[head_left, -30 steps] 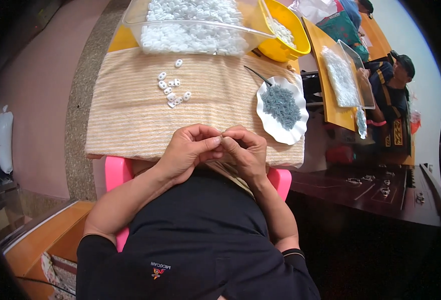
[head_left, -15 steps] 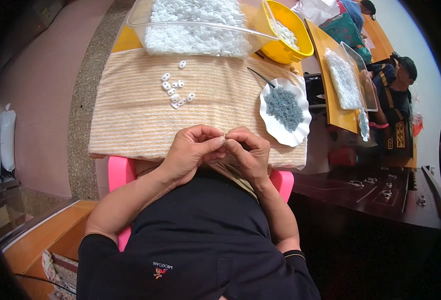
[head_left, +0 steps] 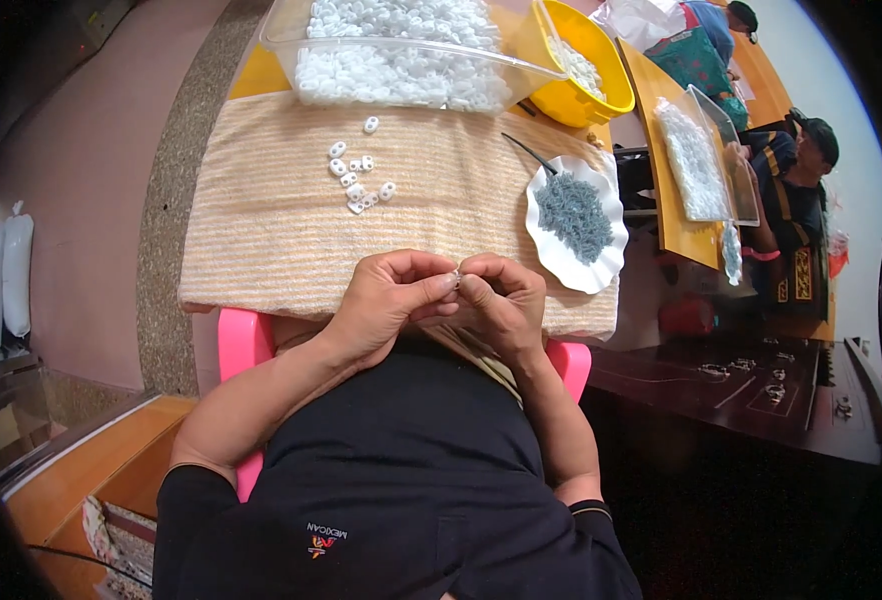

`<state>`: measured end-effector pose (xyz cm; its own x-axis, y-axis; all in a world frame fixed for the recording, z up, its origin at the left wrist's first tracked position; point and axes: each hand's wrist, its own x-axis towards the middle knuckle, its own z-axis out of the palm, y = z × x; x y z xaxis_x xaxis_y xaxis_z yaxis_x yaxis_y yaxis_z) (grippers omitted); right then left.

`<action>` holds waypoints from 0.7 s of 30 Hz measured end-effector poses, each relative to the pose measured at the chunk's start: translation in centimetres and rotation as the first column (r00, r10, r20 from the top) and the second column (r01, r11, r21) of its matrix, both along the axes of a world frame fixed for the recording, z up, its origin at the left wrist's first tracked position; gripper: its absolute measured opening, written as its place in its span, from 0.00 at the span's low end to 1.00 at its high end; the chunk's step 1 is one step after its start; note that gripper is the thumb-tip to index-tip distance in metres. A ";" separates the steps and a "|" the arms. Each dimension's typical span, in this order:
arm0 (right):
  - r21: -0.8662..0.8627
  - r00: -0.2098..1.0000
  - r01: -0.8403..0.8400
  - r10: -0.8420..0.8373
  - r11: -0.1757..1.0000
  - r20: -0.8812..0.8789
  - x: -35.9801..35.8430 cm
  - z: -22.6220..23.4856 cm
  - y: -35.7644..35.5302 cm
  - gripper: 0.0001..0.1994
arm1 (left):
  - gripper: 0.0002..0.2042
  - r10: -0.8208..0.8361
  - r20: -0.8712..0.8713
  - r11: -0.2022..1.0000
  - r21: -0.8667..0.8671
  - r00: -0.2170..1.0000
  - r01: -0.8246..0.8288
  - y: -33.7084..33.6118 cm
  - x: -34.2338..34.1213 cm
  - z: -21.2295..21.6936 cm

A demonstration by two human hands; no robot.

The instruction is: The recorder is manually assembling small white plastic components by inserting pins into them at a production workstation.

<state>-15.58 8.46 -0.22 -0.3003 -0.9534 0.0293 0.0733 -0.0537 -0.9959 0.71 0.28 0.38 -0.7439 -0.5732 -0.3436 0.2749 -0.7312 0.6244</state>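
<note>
My left hand (head_left: 379,302) and my right hand (head_left: 510,308) meet fingertip to fingertip above the near edge of a striped cloth (head_left: 261,225). Thumbs and forefingers are pinched together around something tiny and pale, mostly hidden by the fingertips. Beyond the left hand lies a loose group of small white plastic pieces (head_left: 357,191), each with two holes; a single one (head_left: 372,125) lies farther off. To the right of my hands stands a white scalloped plate (head_left: 559,275) heaped with small grey-blue parts (head_left: 575,215). A thin dark stick (head_left: 528,153) leans on its far rim.
At the far side stands a clear plastic bin (head_left: 516,88) full of white pieces, beside a yellow basin (head_left: 618,88) holding more. Pink chair arms (head_left: 245,350) flank me. Off to the right, a person (head_left: 796,190) sits at another table (head_left: 676,238) with a similar clear bin.
My hands stay pinched together, with the fingertips slightly shifted against each other. The whole view has slid a little, so the table things appear slightly farther right.
</note>
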 end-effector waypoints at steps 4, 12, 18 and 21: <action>0.033 0.999 -0.041 0.041 0.999 0.006 -0.5 -0.1 0.0 0.04 | 0.08 -0.012 -0.003 1.000 -0.011 1.000 0.012 0.0 0.0 0.0; 0.091 0.990 -0.052 0.039 0.995 0.139 -0.4 -0.1 0.1 0.06 | 0.08 -0.015 -0.018 1.000 -0.027 1.000 0.015 0.0 0.0 -0.3; 0.096 0.996 -0.074 0.068 0.993 0.058 -0.8 -0.4 0.1 0.06 | 0.07 -0.004 -0.008 1.000 -0.031 1.000 0.004 -0.1 0.0 -0.4; 0.081 0.996 -0.094 0.094 0.992 0.008 -0.7 -0.2 -0.1 0.05 | 0.07 -0.004 0.001 0.999 -0.039 1.000 0.004 -0.1 0.0 -0.3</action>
